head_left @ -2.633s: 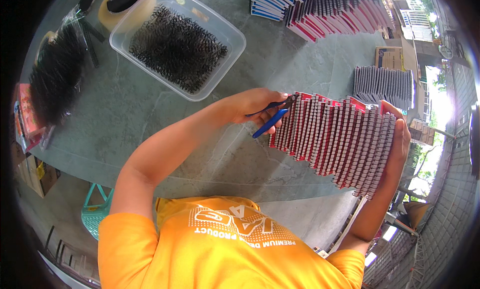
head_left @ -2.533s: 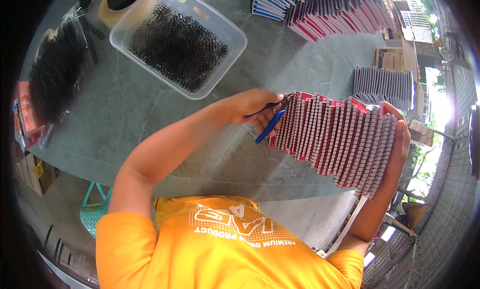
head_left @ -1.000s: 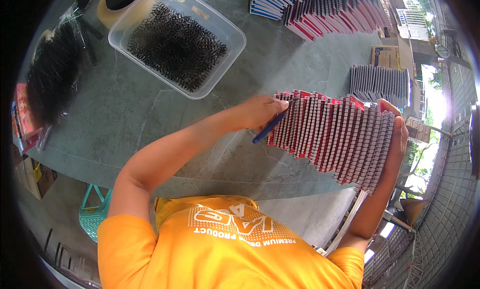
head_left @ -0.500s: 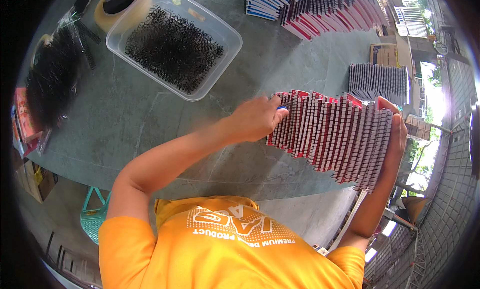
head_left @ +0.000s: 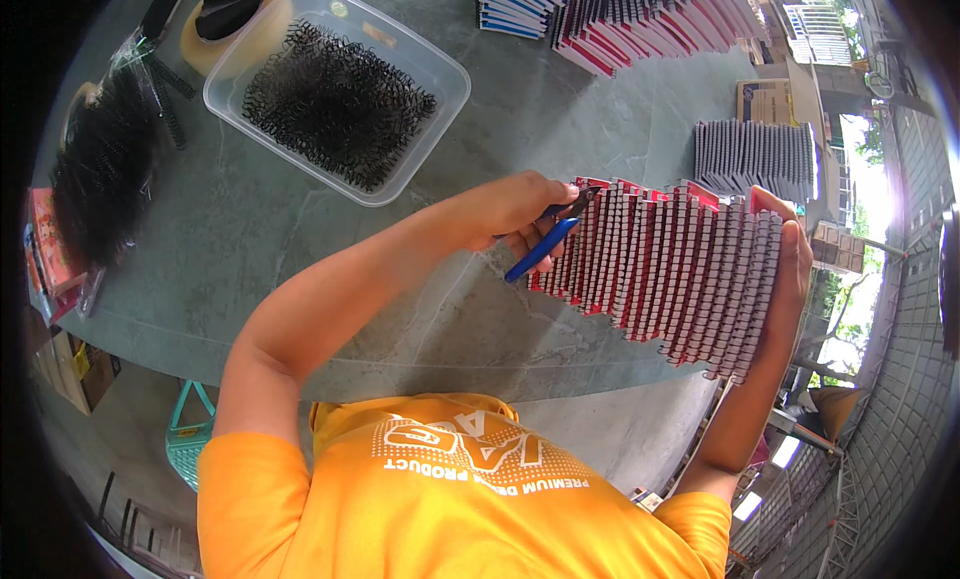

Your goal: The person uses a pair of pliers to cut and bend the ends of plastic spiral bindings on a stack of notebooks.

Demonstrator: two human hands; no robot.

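My left hand is closed around a small pair of pliers with blue handles. Their jaws point at the far left end of a long row of spiral-bound notebooks. These notebooks have red covers and stand packed together, coil edges facing me. At the row's right end, my right hand is wrapped round the outermost notebook, its fingers over the far edge and the forearm along the side. Whether the jaws touch a coil is too small to tell.
A clear plastic tub of short black coils stands on the grey-green table. Long black coils lie at the left. More red notebooks, blue ones and a dark-coiled stack sit at the back and right.
The left hand has turned and loosened, so the blue handles now show beyond the fingers. The right hand stays on the row. The view has shifted slightly.
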